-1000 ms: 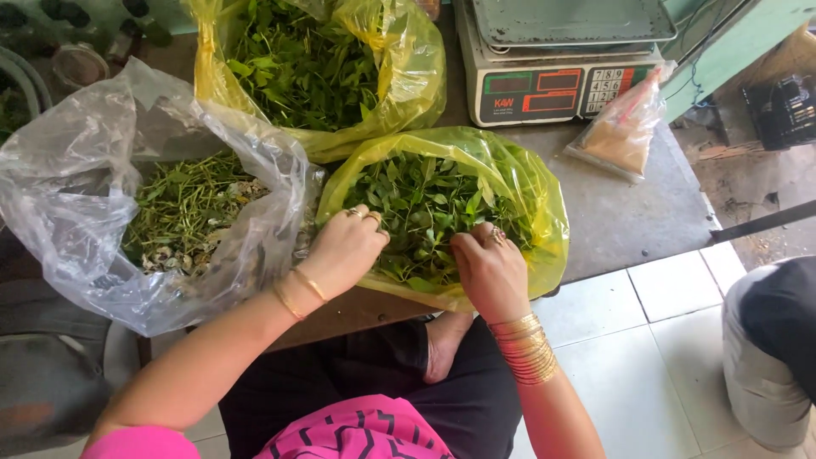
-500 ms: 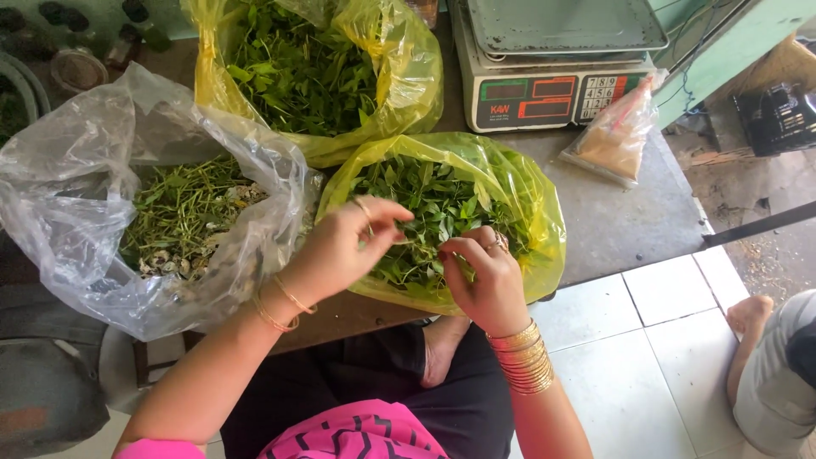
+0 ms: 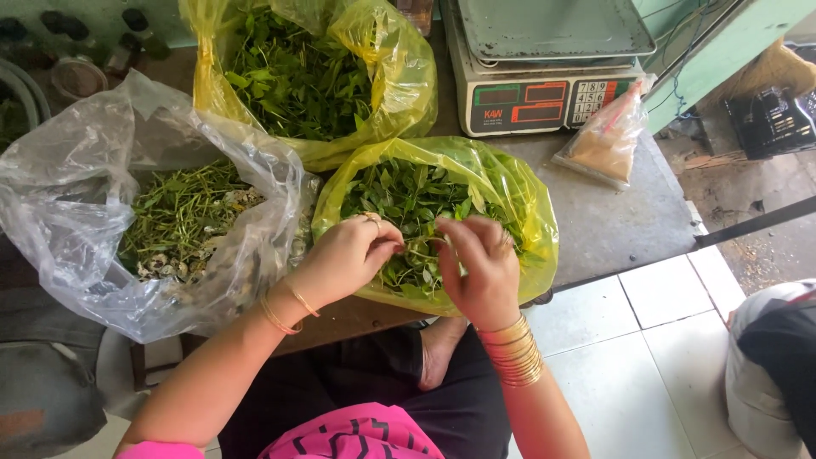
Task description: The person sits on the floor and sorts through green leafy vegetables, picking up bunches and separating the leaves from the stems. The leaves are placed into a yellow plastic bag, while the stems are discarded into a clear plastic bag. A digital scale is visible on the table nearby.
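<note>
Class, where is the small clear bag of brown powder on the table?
In the head view, the small clear bag of brown powder lies right of the near yellow bag, leaning against the weighing scale.

Grey table (image 3: 629, 212): 3 leaf bags (image 3: 518, 195), scale (image 3: 544, 76), maybe spice pouch (image 3: 603, 140).

Bright, even daylight fills the view, with soft shadows only. The clear bag (image 3: 76, 195) at the table's left edge shows white glare on its folds, and the yellow bags (image 3: 518, 191) glow where light passes through. The floor tiles (image 3: 646, 340) look washed out. Focus is sharp in the middle; the edges bend slightly.
</note>
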